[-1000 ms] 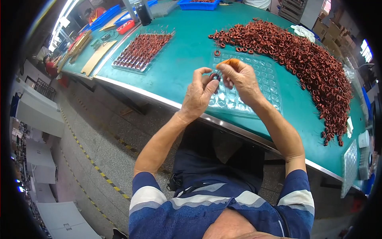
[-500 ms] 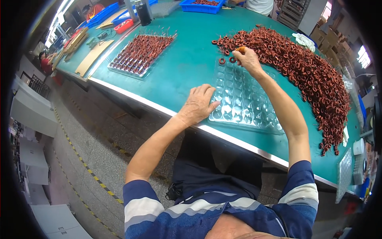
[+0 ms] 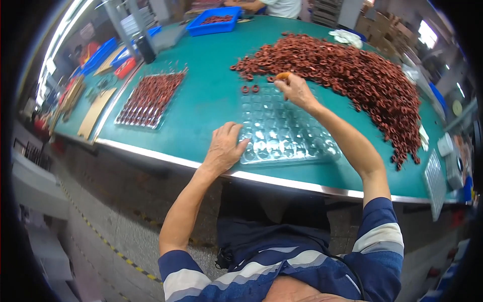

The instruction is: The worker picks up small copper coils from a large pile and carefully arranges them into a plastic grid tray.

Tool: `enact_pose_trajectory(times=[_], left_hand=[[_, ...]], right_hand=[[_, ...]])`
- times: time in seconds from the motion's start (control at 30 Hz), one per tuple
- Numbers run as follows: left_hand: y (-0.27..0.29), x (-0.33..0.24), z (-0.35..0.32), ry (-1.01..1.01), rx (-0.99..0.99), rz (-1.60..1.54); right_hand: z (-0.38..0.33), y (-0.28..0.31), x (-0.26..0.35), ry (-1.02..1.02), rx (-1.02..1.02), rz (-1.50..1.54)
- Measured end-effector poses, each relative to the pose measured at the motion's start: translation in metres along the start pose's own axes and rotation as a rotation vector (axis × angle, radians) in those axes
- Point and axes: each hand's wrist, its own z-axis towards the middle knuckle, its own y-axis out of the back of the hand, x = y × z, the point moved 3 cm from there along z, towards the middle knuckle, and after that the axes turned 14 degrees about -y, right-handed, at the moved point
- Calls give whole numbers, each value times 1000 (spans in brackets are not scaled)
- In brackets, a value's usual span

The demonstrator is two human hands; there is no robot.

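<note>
A clear plastic tray (image 3: pixel 274 128) with rows of round pockets lies near the table's front edge. Two red-brown ring-shaped coils with wire leads (image 3: pixel 255 88) sit at its far left corner. My left hand (image 3: pixel 224 146) rests palm down at the tray's left edge, fingers spread and thumb touching the rim. Above the tray's far side is my right hand (image 3: pixel 298 93), fingers drawn together and an orange cover on one fingertip. What its fingers hold, if anything, is hidden. Just beyond them starts a big heap of the same ring coils (image 3: pixel 347 68).
A filled tray of coils (image 3: pixel 151 98) lies to the left. Farther back are a blue bin (image 3: pixel 214 22) holding coils, a red box (image 3: pixel 125 68) and a dark cylinder (image 3: pixel 146 49). White cloth (image 3: pixel 347 38) lies behind the heap. An upright clear tray (image 3: pixel 434 183) leans at the right end.
The view has turned, shifting the table leftward in the picture. My right hand has come away from the coils at the tray's far left corner and moved right. My left hand stays on the tray's edge.
</note>
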Motion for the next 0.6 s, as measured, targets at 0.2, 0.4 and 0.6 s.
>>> enact_pose_trajectory(times=[0.2, 0.4, 0.6], left_hand=[[-5, 2, 1, -12, -2, 22], [-9, 7, -2, -30, 13, -3], [-5, 5, 7, -75, -17, -37]], right_hand=[[-131, 71, -22, -37, -51, -78], [-212, 112, -62, -61, -116, -195], [-245, 119, -97, 240, -324, -337]])
